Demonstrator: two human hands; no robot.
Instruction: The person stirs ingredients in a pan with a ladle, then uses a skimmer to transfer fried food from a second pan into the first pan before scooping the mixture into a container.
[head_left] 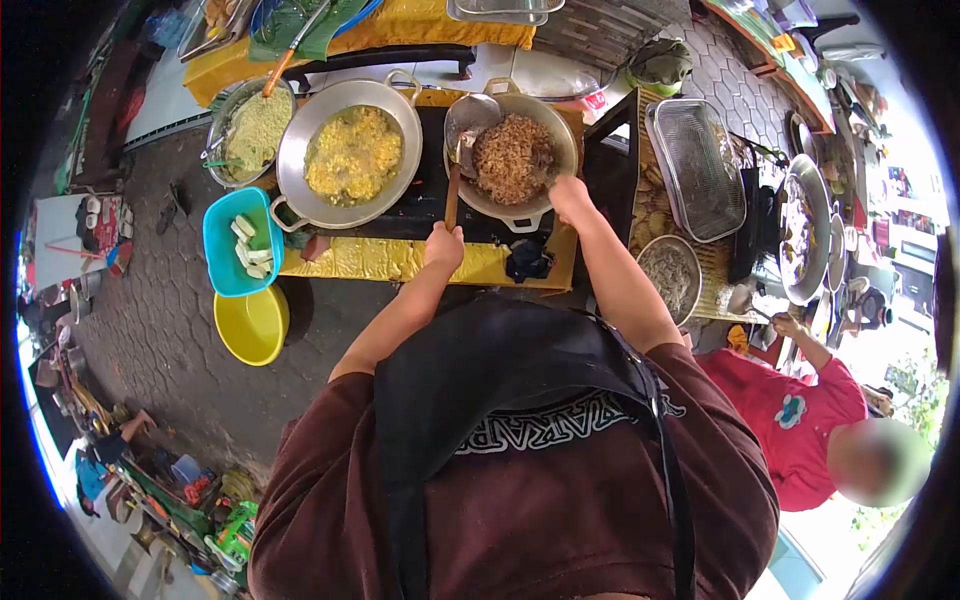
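My left hand [444, 248] is wrapped round the wooden handle of a wok spatula [452, 196]. Its broad metal head [472, 116] rests at the left side of a metal wok [522, 212]. Brown fried rice or a similar crumbly food [512, 158] fills the middle of this wok. At the wok's right rim, my right hand [571, 202] is closed; a dark utensil may run from it into the food, but I cannot make it out. Left of this, a larger wok [292, 160] holds yellow pieces [355, 156] frying in oil.
A bowl of pale green batter [258, 130] with a ladle [285, 65] stands far left. Below sit a turquoise tub [222, 215] with white pieces and a yellow basin [250, 345]. Rightward are a wire basket [698, 175], a colander [672, 268] and a co-worker in red [790, 415].
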